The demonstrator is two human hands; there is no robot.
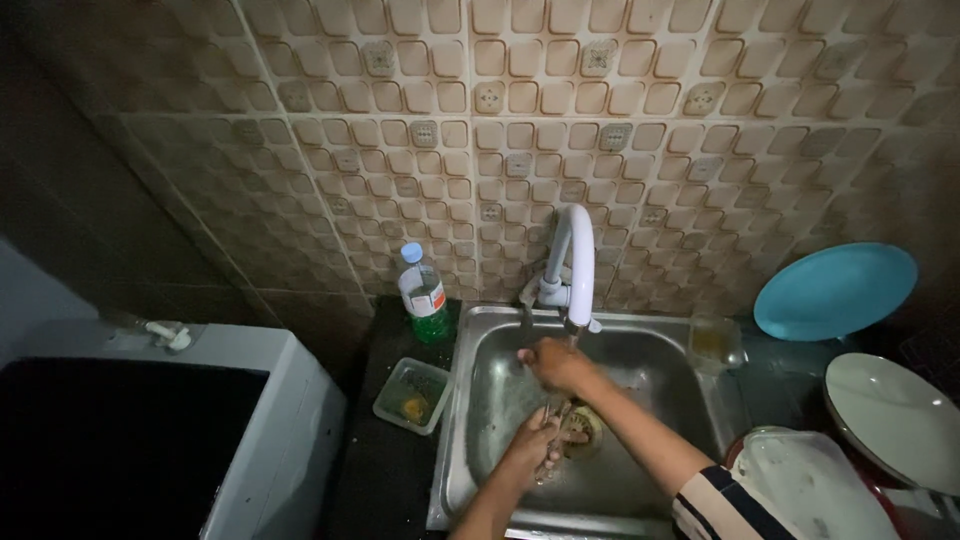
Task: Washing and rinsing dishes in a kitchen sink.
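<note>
Shiny steel sink (480, 400), glossy white plastic tap (578, 250), glazed tiles (620, 120).

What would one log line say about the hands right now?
right hand: under white tap | left hand: holds something, unclear what | place: metal sink | beside: green bottle

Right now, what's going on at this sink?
A person stands at a steel sink, both hands inside the basin under the white curved tap. The right hand is raised just below the spout; the left hand sits lower, near the drain, gripping something thin that is too dim to identify. A green-liquid bottle and a small tub sit to the left, plates to the right.
</note>
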